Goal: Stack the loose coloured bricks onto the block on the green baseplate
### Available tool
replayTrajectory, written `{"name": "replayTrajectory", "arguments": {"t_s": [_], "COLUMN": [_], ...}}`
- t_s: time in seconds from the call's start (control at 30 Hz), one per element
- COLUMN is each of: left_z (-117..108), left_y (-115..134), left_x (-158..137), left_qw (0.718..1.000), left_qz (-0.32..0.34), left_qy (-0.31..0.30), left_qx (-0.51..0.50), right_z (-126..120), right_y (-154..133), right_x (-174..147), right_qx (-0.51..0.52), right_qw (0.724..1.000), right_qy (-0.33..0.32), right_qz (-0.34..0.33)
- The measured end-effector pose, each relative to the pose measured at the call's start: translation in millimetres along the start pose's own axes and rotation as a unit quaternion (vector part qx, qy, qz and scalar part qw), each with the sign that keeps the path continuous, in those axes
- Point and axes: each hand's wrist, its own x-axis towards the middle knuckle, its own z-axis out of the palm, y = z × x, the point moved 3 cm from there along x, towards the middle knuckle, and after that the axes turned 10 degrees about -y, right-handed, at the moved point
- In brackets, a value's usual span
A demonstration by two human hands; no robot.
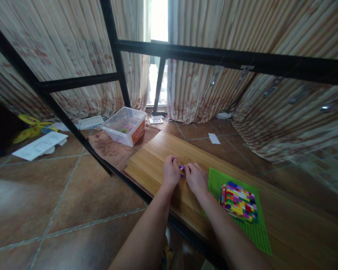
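Over the wooden board, my left hand [171, 171] and my right hand [195, 177] are close together, fingers bent in a pinch. A small light purple toy brick [181, 167] shows between the fingertips, and both hands seem to grip it. Just below it, a darker purple brick [181, 175] lies between the hands, apparently on the board. My fingers partly hide these pieces. Right of my right hand, a green baseplate [259, 232] carries a stacked block of many-coloured bricks [239, 201], partly behind my right forearm.
The wooden board [154, 150] runs along a black metal frame [121, 182]. A clear plastic box [124, 127] with a few pieces inside stands on a brown mat beyond its left end. White packaging [41, 145] and papers lie on the tiled floor. Curtains hang behind.
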Motion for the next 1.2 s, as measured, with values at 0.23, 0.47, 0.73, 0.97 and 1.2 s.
{"name": "replayTrajectory", "arguments": {"t_s": [0.23,0.47,0.73,0.97,1.2], "left_z": [-10,-27,-23,-38,-38], "left_y": [-6,7,36,45,35], "left_x": [7,1,-16,-20,-21], "left_qw": [0.978,0.928,0.860,0.842,0.841], "left_qz": [-0.066,-0.128,-0.217,-0.233,-0.258], "left_qy": [0.038,0.083,0.063,0.071,0.122], "left_qx": [-0.196,-0.340,-0.457,-0.481,-0.460], "right_z": [-8,-10,-53,-26,-17], "right_y": [-3,-4,-36,-27,-29], "right_x": [3,12,0,-10,-19], "right_qx": [0.053,0.079,0.259,0.080,0.066], "right_qw": [0.996,0.990,0.952,0.993,0.993], "right_qy": [-0.043,-0.079,-0.015,-0.019,-0.018], "right_qz": [-0.060,-0.082,-0.161,-0.087,-0.101]}}
